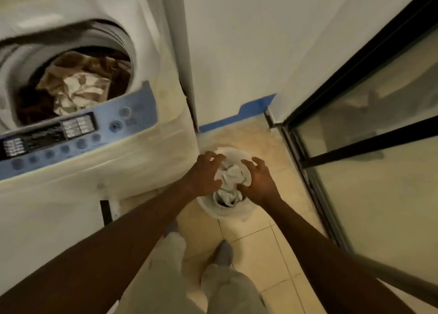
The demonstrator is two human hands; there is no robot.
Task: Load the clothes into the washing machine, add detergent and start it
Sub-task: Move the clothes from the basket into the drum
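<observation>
White plastic bucket (225,215) is sitting on the tiled floor (260,245) just right of the washing machine (151,166), near its front corner. Pale clothes (233,174) are bunching up inside it.

Both hands are reaching down into the bucket. The left hand (203,174) and right hand (259,183) are cupping the bundle from either side, fingers bent and spread. Whether they are clamping it yet, I cannot tell.

Progress, as judged:
- Loading is partly done. Brown and cream laundry (78,86) is already lying in the machine's open drum.
- The bucket's load is still waiting to go in, and a darker item seems to be showing underneath.
- No detergent is showing anywhere around the machine.
- The control panel (78,133) along the machine's front edge is blurring, so its state is unreadable. Starting is presumably still ahead.
</observation>
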